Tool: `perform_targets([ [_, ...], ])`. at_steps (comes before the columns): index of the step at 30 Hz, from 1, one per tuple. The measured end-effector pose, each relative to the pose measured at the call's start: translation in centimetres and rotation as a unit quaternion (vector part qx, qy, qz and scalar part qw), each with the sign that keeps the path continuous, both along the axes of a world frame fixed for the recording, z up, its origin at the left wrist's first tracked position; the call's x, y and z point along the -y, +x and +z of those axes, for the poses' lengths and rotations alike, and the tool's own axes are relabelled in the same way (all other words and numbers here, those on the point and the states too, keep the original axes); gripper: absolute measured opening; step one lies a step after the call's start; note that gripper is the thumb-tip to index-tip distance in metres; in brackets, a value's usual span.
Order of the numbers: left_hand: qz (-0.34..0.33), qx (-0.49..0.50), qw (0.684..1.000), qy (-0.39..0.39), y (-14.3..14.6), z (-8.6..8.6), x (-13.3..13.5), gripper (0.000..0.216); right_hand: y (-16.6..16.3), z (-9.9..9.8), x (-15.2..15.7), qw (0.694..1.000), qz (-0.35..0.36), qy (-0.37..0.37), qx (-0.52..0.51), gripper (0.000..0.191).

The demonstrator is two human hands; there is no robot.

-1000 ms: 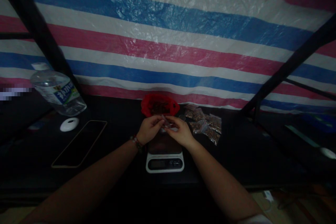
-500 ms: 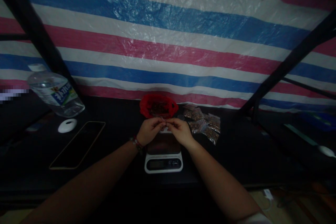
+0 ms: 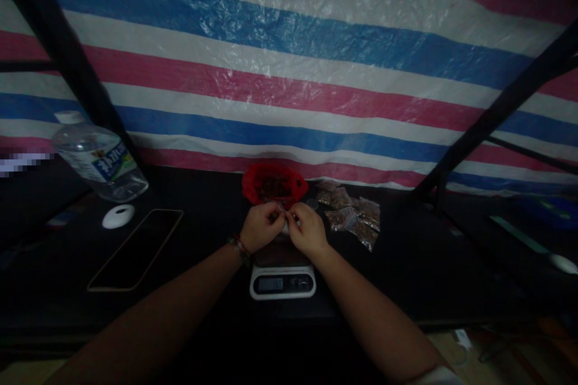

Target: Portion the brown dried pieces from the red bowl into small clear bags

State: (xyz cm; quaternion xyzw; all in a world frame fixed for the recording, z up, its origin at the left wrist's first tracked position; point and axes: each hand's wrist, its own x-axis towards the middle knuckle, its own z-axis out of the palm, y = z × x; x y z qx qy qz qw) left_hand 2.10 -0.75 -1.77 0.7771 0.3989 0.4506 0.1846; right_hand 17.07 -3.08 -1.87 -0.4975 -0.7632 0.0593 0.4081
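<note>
My left hand (image 3: 263, 227) and my right hand (image 3: 307, 230) meet over the back of a white digital scale (image 3: 283, 296). Thumbs and forefingers pinch what looks like a small clear plastic bag (image 3: 285, 226), mostly hidden behind the fingers. Just beyond the hands sits a red plastic bag (image 3: 249, 183), its mouth spread, with dark brown bits inside. To the right lie several small clear bags (image 3: 365, 233) filled with brown bits. The scale's display is faintly lit, its digits too dim to read.
On the left are a phone (image 3: 135, 251), a white oval object (image 3: 118, 216) and a large clear bottle (image 3: 102, 159). Dark slanting posts (image 3: 487, 117) stand on both sides. A striped plastic sheet (image 3: 289, 84) hangs behind the black table (image 3: 203, 192). A green strip (image 3: 517, 233) lies far right.
Both hands have curled in more, thumbs and fingers bent closer around the small bag, which dips toward the scale. The display now shows faint digits. The view has shifted slightly.
</note>
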Motion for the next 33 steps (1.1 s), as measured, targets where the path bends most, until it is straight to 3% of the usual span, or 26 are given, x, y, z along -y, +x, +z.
perform_targets([
  [8, 0.024, -0.031, 0.999, 0.009, 0.0, 0.0, 0.2, 0.013, 0.5, 0.4, -0.2, 0.998, -0.059, 0.014, -0.028, 0.014],
  [14, 0.025, 0.014, 0.998, 0.055, -0.6, 0.2, -0.2, 0.011, 0.5, 0.3, -0.5, 0.998, 0.017, 0.04, -0.046, 0.013],
  [18, 0.026, 0.043, 0.998, 0.043, -1.0, 0.1, -0.3, 0.015, 0.5, 0.4, -0.4, 0.989, 0.087, 0.029, -0.119, 0.005],
  [22, 0.026, 0.041, 0.998, 0.043, -1.5, 0.1, -0.2, 0.019, 1.0, -0.2, -1.1, 0.962, 0.066, -0.018, -0.264, 0.044],
  [24, 0.028, 0.043, 0.997, 0.054, -1.9, 0.1, -0.2, 0.02, 1.3, -0.7, -1.7, 0.944, 0.065, -0.071, -0.316, 0.053],
  [30, 0.065, 0.064, 0.992, 0.092, -2.5, -0.4, -0.6, 0.016, 1.2, -0.9, -2.1, 0.87, 0.144, -0.206, -0.423, 0.042],
  [33, 0.084, 0.08, 0.99, 0.079, -2.8, -0.6, -1.3, 0.015, 1.1, -0.5, -1.8, 0.842, 0.156, -0.236, -0.459, 0.032],
])
